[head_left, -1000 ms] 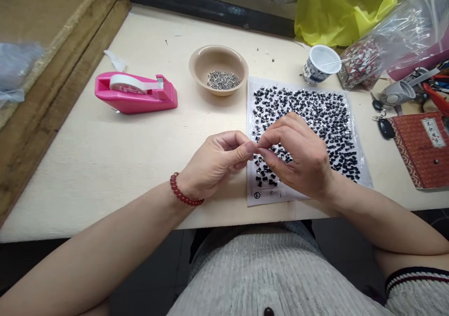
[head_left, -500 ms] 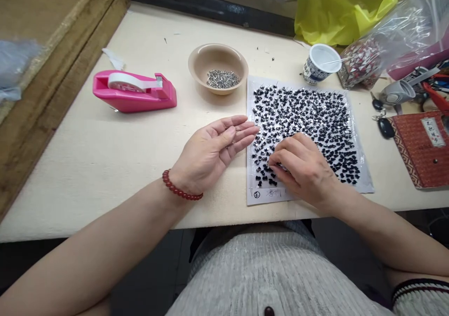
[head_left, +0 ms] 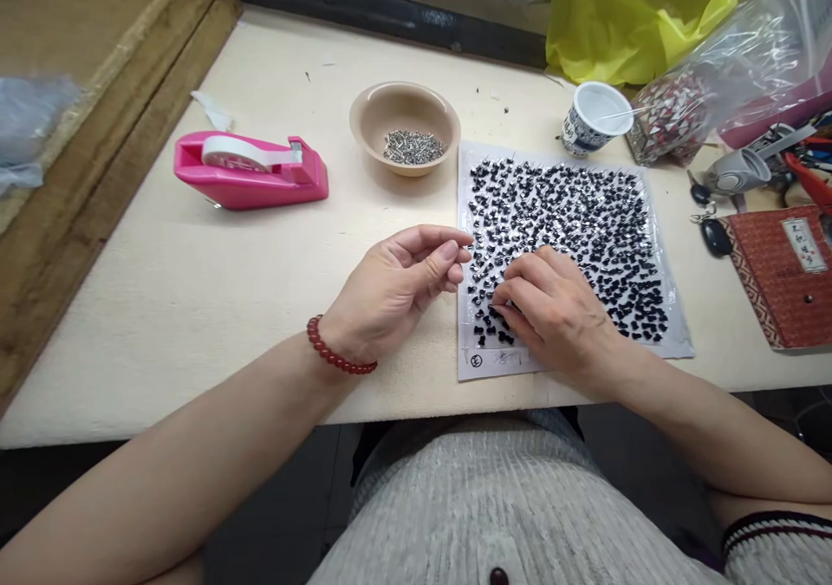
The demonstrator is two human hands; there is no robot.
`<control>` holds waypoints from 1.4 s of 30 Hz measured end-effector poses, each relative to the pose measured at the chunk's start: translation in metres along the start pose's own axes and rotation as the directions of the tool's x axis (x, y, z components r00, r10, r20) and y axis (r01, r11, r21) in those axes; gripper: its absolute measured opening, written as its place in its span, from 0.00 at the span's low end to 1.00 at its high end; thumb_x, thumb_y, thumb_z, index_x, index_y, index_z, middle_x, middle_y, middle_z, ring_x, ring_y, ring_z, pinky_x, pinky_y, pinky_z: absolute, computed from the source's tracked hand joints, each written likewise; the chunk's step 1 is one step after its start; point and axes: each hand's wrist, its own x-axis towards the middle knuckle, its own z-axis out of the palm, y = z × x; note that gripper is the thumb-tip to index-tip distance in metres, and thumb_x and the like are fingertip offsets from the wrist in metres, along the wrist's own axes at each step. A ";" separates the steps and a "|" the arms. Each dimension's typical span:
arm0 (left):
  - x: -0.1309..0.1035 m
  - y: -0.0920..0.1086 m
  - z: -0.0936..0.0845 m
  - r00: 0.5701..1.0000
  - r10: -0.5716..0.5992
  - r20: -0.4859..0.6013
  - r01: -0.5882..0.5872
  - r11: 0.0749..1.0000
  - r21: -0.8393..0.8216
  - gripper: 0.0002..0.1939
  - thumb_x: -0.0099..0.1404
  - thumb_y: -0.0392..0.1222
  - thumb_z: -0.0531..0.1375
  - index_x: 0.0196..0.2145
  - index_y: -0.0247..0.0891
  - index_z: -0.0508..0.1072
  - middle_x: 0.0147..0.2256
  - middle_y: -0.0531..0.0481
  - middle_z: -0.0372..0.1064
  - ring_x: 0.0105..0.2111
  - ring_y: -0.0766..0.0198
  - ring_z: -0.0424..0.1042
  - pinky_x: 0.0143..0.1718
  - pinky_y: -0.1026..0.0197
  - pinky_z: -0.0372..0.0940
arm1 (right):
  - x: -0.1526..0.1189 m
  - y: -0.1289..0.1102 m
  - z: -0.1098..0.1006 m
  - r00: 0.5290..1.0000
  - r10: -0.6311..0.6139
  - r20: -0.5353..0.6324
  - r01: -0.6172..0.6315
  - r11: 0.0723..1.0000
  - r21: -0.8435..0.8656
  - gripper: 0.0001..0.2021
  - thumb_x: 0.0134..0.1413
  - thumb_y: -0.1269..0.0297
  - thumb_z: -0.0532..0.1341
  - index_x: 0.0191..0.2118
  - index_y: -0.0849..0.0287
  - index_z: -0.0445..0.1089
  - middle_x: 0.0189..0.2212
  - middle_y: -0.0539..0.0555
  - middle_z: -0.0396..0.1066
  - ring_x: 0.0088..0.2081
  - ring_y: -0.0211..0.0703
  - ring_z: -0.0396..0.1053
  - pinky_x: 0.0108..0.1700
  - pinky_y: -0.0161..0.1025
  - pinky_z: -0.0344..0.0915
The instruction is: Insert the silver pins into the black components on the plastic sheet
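My left hand, with a dark red bead bracelet at the wrist, hovers palm inward at the sheet's left edge. Its fingers are curled and the thumb lies against them, covering whatever is inside. My right hand is pinched low over the lower left of a white sheet. Its fingertips are among small black pieces spread over that sheet; what they grip is too small to make out. Thin metal pins stick up from pieces near the sheet's far edge. A beige bowl behind my left hand holds small metal pins.
A pink tape dispenser stands left of the bowl. At the back right are a patterned paper cup, a yellow plastic bag and a clear bag of small pieces. A red pouch lies far right.
My left hand's fingers have gone from stretched out, palm up, to curled against the thumb. My right hand has shifted slightly left, still pinched over the black pieces.
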 end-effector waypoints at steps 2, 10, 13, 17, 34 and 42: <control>0.000 0.000 0.000 1.000 -0.018 0.009 0.018 1.000 0.005 0.07 0.57 0.29 0.66 0.35 0.32 0.76 0.28 0.52 0.72 0.25 0.75 0.70 0.29 0.74 0.67 | 0.000 0.000 0.000 1.000 -0.001 0.003 0.001 1.000 0.003 0.09 0.60 0.71 0.55 0.31 0.63 0.69 0.33 0.57 0.69 0.34 0.42 0.57 0.37 0.42 0.56; -0.001 -0.001 -0.001 0.998 -0.022 0.055 0.022 1.000 -0.002 0.05 0.54 0.33 0.69 0.28 0.31 0.76 0.25 0.53 0.71 0.22 0.76 0.69 0.24 0.75 0.66 | 0.000 -0.001 0.000 1.000 0.013 -0.007 -0.013 1.000 0.004 0.09 0.60 0.71 0.55 0.31 0.64 0.70 0.33 0.57 0.69 0.34 0.42 0.57 0.37 0.42 0.57; -0.001 -0.002 -0.002 0.997 -0.023 0.070 0.022 1.000 0.017 0.04 0.56 0.33 0.68 0.30 0.30 0.77 0.27 0.52 0.72 0.23 0.75 0.69 0.26 0.74 0.66 | -0.001 -0.001 0.001 1.000 0.003 -0.025 -0.003 1.000 0.002 0.08 0.60 0.71 0.56 0.31 0.64 0.70 0.32 0.56 0.69 0.34 0.42 0.58 0.36 0.42 0.58; -0.001 -0.001 -0.001 0.994 -0.052 0.100 0.047 0.997 0.056 0.06 0.57 0.31 0.67 0.33 0.32 0.75 0.29 0.52 0.73 0.25 0.74 0.71 0.28 0.72 0.68 | -0.003 0.003 -0.002 0.995 -0.002 -0.099 0.006 0.999 0.036 0.04 0.57 0.69 0.60 0.33 0.63 0.71 0.33 0.56 0.69 0.35 0.43 0.60 0.37 0.42 0.60; -0.006 0.000 0.000 0.948 -0.124 0.293 0.059 0.974 0.219 0.05 0.60 0.33 0.65 0.31 0.33 0.71 0.24 0.55 0.69 0.25 0.73 0.69 0.30 0.70 0.66 | 0.017 -0.002 -0.018 0.958 0.084 -0.276 0.034 0.917 0.398 0.03 0.56 0.71 0.59 0.31 0.61 0.68 0.28 0.55 0.69 0.34 0.40 0.67 0.37 0.40 0.66; 0.000 0.001 0.003 1.000 0.022 -0.002 -0.023 0.999 -0.036 0.14 0.60 0.19 0.53 0.36 0.31 0.72 0.36 0.49 0.72 0.36 0.70 0.74 0.43 0.67 0.70 | -0.008 0.009 -0.015 0.980 0.124 -0.154 -0.076 0.955 0.286 0.04 0.55 0.73 0.60 0.30 0.59 0.68 0.29 0.53 0.70 0.34 0.41 0.66 0.38 0.42 0.64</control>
